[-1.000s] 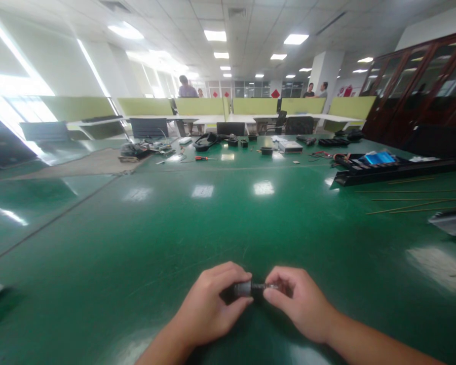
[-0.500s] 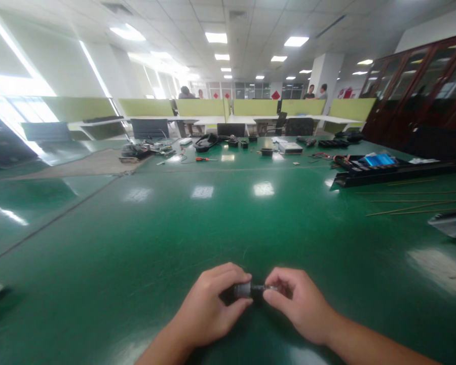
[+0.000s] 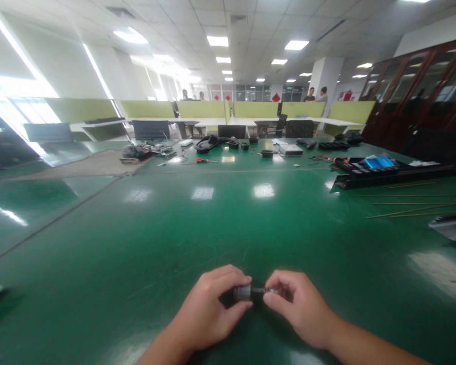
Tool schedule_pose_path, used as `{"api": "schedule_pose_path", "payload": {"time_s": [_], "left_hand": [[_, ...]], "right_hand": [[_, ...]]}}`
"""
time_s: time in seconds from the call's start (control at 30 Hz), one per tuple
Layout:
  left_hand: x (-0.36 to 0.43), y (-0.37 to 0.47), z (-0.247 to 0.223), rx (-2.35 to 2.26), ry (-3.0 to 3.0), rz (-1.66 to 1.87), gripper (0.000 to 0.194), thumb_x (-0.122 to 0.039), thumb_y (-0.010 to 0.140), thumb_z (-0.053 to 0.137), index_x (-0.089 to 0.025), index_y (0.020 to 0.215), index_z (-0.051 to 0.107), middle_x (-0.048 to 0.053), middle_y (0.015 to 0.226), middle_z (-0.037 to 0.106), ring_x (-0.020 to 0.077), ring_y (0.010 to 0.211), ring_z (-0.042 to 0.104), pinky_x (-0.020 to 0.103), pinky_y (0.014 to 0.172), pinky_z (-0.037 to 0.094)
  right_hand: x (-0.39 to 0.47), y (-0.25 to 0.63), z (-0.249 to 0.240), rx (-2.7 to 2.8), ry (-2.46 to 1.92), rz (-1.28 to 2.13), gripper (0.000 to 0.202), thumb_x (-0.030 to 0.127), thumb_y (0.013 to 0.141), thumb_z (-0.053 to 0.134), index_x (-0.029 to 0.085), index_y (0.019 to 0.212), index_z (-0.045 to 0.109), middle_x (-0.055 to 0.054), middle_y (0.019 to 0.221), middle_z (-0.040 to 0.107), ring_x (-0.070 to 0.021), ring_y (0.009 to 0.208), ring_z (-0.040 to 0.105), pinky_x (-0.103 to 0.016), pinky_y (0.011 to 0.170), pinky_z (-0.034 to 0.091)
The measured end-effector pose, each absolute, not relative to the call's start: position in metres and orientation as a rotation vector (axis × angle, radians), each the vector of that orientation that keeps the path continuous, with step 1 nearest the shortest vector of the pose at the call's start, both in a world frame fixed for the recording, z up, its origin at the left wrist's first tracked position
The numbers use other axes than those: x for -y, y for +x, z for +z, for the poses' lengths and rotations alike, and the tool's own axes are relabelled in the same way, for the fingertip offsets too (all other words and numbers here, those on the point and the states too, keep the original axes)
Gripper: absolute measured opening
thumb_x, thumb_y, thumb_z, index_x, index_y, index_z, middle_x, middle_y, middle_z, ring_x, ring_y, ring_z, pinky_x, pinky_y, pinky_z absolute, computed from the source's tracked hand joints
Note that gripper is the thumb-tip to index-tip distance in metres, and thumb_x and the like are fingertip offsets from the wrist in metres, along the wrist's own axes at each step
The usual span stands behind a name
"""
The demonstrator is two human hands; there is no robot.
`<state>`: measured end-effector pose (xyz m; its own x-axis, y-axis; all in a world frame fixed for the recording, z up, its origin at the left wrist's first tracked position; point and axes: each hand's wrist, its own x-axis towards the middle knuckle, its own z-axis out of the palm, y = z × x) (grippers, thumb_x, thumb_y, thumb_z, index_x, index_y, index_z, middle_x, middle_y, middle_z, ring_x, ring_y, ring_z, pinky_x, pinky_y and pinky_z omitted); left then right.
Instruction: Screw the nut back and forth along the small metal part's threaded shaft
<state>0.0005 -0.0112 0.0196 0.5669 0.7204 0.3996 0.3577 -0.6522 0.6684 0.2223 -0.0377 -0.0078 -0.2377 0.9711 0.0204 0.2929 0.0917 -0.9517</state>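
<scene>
Low in the middle of the head view, a small grey cylinder with a thin dark shaft lies sideways between my hands. My left hand is closed on the cylinder, thumb at its near side and fingertips at its far side. On the other side, my right hand pinches the shaft's end, where a small shiny metal bit shows between thumb and fingers. Its exact kind is too small to make out, and my fingers hide both of its ends. Both hands are just above the green tabletop or resting on it; I cannot tell which.
An orange-handled screwdriver lies farther back, near small black boxes and a heap of electronic parts. On the right are a long black channel and several thin rods. People stand behind the green partitions.
My hands and the grey cylinder stay almost in place. The whole view has shifted down very slightly.
</scene>
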Motion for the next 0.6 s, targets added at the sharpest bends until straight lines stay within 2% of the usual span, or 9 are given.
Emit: {"api": "schedule_pose_path", "payload": {"time_s": [0.6], "left_hand": [[0.0083, -0.0049, 0.0205, -0.901, 2.323, 0.829, 0.025, -0.017, 0.081, 0.068, -0.022, 0.106, 0.068, 0.004, 0.097, 0.071, 0.0188, 0.087, 0.066, 0.03, 0.079, 0.051]], "right_hand": [[0.0362, 0.2213, -0.0106, 1.632, -1.237, 1.187, 0.014, 0.028, 0.082, 0.066, 0.016, 0.076, 0.065, 0.003, 0.061, 0.053, -0.0118, 0.058, 0.048, -0.023, 0.056, 0.034]]}}
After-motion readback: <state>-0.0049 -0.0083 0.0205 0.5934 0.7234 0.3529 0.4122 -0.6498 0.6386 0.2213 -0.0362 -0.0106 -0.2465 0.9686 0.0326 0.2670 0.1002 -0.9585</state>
